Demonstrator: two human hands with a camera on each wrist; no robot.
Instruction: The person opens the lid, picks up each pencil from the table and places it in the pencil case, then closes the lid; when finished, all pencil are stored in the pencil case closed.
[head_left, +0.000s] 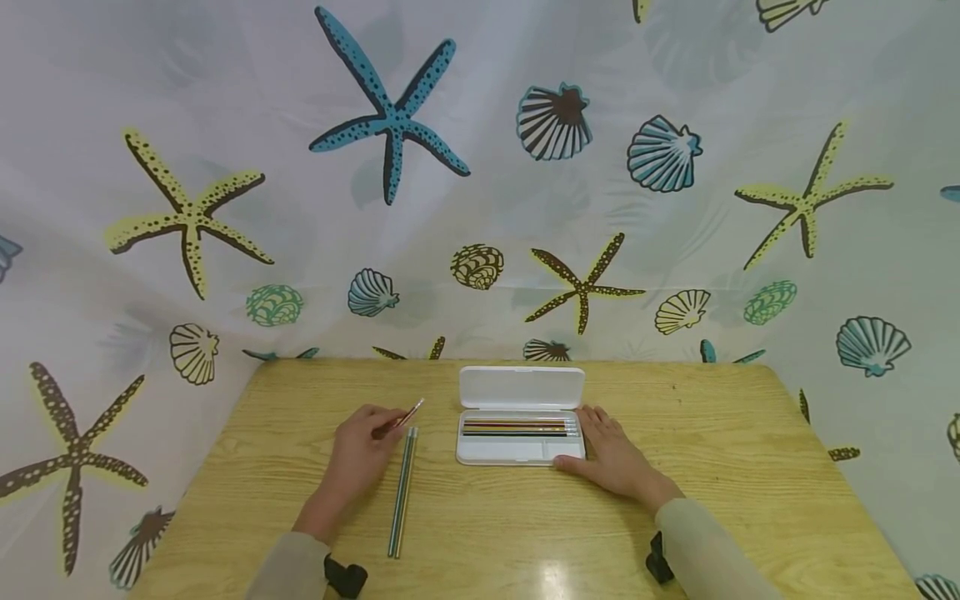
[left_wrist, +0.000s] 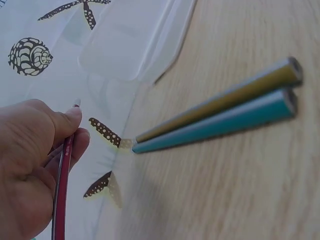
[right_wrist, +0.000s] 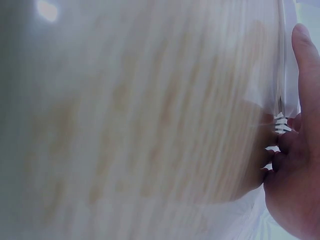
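My left hand (head_left: pixel 363 446) pinches a dark red pencil (left_wrist: pixel 63 185) between thumb and fingers, its pale end sticking out past the fingertips. Beside that hand, two pencils lie together on the table, one teal (left_wrist: pixel 225 120) and one gold (left_wrist: pixel 225 97). An opened white pencil case (head_left: pixel 495 452) sits in the middle with its lid (head_left: pixel 522 388) tipped back. Several pencils (head_left: pixel 517 427) lie in its long compartment. At the case's right end rests my right hand (head_left: pixel 618 457), thumb along the front corner and fingers stretched along the side.
The wooden table (head_left: pixel 720 450) reaches back to a white cloth (head_left: pixel 480 200) printed with starfish and shells, which also hangs at both sides. The raised lid stands along the back of the case. Inside, a small compartment (head_left: pixel 564 450) sits at the front right.
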